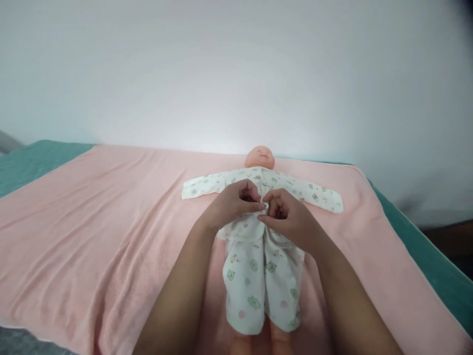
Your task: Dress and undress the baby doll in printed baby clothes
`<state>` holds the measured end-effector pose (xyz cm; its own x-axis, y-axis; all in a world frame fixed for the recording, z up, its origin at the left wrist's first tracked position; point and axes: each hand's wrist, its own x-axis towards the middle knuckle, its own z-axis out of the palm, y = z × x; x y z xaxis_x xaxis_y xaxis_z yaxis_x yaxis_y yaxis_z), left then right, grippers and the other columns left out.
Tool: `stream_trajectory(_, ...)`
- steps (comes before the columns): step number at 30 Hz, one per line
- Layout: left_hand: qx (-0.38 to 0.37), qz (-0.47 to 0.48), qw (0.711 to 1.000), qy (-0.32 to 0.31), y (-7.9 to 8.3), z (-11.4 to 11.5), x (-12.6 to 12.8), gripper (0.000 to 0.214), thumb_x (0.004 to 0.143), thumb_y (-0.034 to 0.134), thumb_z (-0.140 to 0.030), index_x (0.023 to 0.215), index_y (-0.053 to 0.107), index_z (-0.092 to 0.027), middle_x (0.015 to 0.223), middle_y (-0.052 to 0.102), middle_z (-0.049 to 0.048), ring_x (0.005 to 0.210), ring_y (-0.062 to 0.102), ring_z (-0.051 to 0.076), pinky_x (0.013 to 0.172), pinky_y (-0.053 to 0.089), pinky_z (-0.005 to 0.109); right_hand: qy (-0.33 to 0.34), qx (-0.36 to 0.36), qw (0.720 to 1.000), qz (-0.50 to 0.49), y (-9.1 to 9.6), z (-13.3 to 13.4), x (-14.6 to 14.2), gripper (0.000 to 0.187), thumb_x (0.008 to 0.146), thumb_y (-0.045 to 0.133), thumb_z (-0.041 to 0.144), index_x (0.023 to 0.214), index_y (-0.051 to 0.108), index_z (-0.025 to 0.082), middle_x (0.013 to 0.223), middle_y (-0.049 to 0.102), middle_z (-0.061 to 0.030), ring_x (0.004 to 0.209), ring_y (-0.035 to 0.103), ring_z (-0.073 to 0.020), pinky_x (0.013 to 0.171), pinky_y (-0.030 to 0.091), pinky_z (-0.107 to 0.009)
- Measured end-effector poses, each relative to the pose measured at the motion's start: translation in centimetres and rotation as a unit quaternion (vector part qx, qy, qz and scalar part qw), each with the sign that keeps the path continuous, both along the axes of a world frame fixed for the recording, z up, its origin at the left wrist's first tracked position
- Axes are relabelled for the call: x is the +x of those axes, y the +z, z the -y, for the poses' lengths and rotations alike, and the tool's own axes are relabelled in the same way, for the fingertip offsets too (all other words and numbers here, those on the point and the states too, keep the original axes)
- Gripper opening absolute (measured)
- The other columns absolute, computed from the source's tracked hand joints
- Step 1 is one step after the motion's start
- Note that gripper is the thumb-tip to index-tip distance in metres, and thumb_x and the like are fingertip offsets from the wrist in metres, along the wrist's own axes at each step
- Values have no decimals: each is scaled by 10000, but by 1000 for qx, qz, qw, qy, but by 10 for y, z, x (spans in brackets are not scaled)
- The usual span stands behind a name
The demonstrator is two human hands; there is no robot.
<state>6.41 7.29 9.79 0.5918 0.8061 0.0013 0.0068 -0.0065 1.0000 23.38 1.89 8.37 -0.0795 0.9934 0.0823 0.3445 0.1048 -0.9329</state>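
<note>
A baby doll lies on its back on a pink towel, head away from me. It wears a white printed top with the sleeves spread out and matching printed trousers. Its bare feet show at the bottom edge. My left hand and my right hand meet over the doll's chest. Both have their fingers pinched on the front edges of the top around a small white fastener.
The pink towel covers a teal-covered surface whose edge also shows on the right. A plain white wall stands right behind. Dark floor appears at the far right.
</note>
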Motion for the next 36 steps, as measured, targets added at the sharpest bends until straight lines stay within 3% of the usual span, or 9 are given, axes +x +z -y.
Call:
stream_trajectory(5,51,-57,997,-19,2,0,-3,187,711,672,-244,861,580,-180,810,579,6,752,548,120,661,436,265,17,-7,999,-44,-3,-3,8,309,712,692,318,973,560,217,585,447,74,533,415,-101,517,361,-245)
stream_trajectory(9,135,-117,983,30,1,-2,-5,212,689,653,-215,895,606,-204,860,548,1,780,506,125,703,433,277,31,-13,996,-79,-2,-3,12,230,768,652,324,955,569,219,591,430,74,510,406,-85,496,355,-230)
stream_trajectory(16,202,-144,969,22,-1,-4,-4,154,781,588,-270,908,662,-225,949,503,14,779,487,119,731,436,284,-41,-12,981,-188,-4,-5,9,210,771,656,379,859,564,211,614,561,36,442,450,-83,415,347,-217)
stream_trajectory(20,216,-143,966,4,2,-1,-5,148,820,578,-330,832,662,-209,928,510,19,771,490,120,727,435,282,-89,43,971,-219,-8,-8,9,142,790,636,322,849,556,219,665,608,23,426,474,-90,388,349,-220)
stream_trajectory(23,227,-134,964,40,2,0,-4,202,823,587,-369,951,670,-238,920,512,22,777,488,128,743,441,293,-161,122,962,-181,-13,-9,9,70,816,606,276,847,571,223,757,643,-3,570,571,-125,479,431,-244)
stream_trajectory(26,223,-141,964,32,0,-1,-3,211,829,577,-361,973,685,-252,929,511,25,783,502,131,733,445,293,-205,182,957,-93,-17,-10,6,51,828,583,237,871,606,226,916,661,-32,830,623,-169,657,494,-286)
stream_trajectory(30,220,-158,962,18,-1,-2,-3,163,828,567,-331,822,677,-212,915,537,22,793,523,134,722,442,287,-174,238,955,-12,-22,-14,3,95,820,557,188,887,611,227,1066,631,-44,1046,575,-197,877,473,-362)
stream_trajectory(36,199,-145,969,20,0,-6,-6,215,852,537,-366,787,638,-187,908,566,20,766,512,127,686,429,278,-169,234,957,30,-29,-17,3,144,831,542,196,946,613,246,1145,607,-39,1112,542,-203,941,444,-397)
